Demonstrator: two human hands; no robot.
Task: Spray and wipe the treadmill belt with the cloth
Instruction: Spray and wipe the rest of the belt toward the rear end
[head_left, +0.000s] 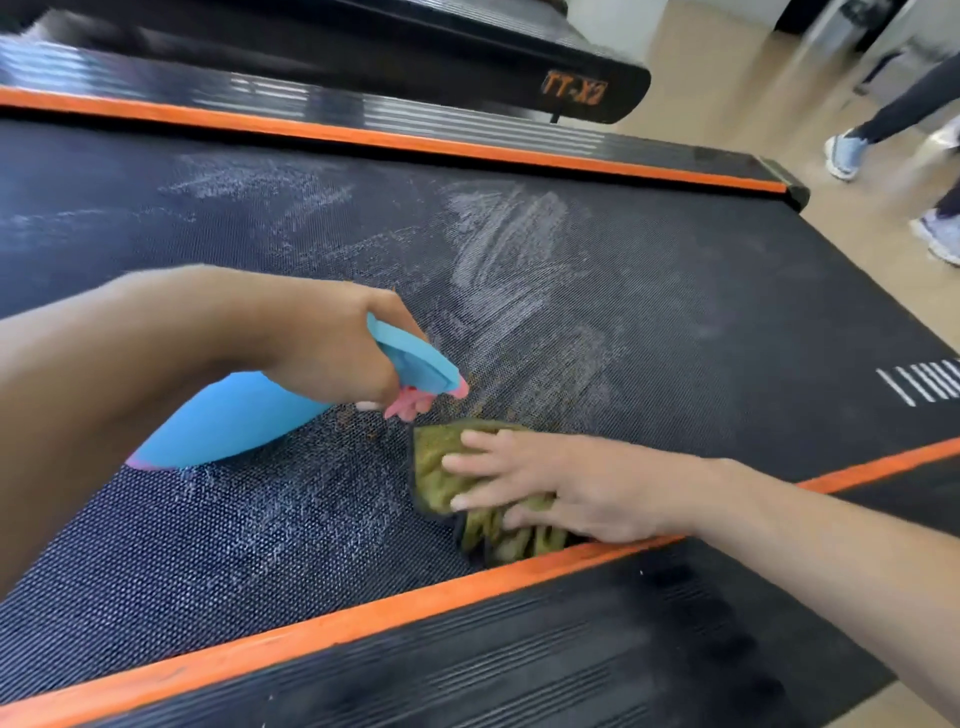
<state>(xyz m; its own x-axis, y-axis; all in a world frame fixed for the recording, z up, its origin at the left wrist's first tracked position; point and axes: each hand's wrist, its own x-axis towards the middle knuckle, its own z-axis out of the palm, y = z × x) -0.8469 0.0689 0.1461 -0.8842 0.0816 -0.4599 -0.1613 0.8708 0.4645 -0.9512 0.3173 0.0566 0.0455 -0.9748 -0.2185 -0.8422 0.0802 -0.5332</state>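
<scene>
The black textured treadmill belt fills the view, streaked with whitish wet smears at its middle and lower left. My left hand grips the neck of a blue spray bottle with a pink trigger, its nozzle aimed right, just above the belt. My right hand presses flat, fingers spread, on a crumpled olive-green cloth lying on the belt beside the near orange strip.
Orange strips and ribbed black side rails border the belt on both sides. A second treadmill stands beyond. At the right, a person's legs and light sneakers stand on the tan floor.
</scene>
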